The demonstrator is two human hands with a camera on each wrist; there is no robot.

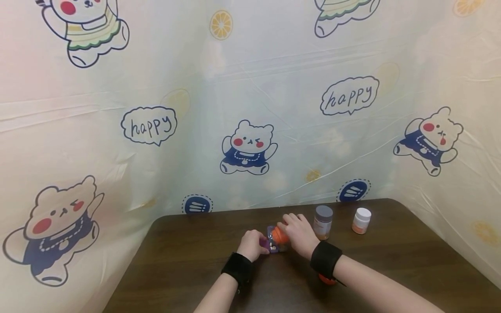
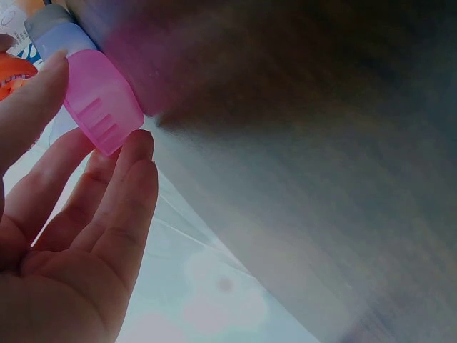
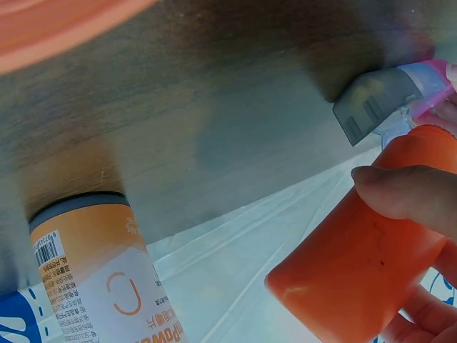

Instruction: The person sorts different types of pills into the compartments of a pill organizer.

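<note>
My left hand (image 1: 252, 245) pinches the purple-pink end of a small pill organizer (image 1: 271, 249) on the table. In the left wrist view, that pink compartment (image 2: 103, 100) sits between thumb and fingers. White pills show inside the organizer in the head view. My right hand (image 1: 299, 234) grips an orange bottle (image 1: 279, 235), tilted with its mouth toward the organizer. In the right wrist view, the thumb lies across the orange bottle (image 3: 357, 250), and the organizer's grey end (image 3: 375, 106) shows beyond it. Whether pills are leaving the bottle cannot be seen.
Right of my right hand stands a grey-lidded bottle (image 1: 323, 224), with a white-capped bottle (image 1: 361, 221) farther right. An orange round object (image 1: 327, 279) lies partly hidden under my right wrist. Behind the brown table (image 1: 188, 269) hangs a printed curtain (image 1: 293, 165).
</note>
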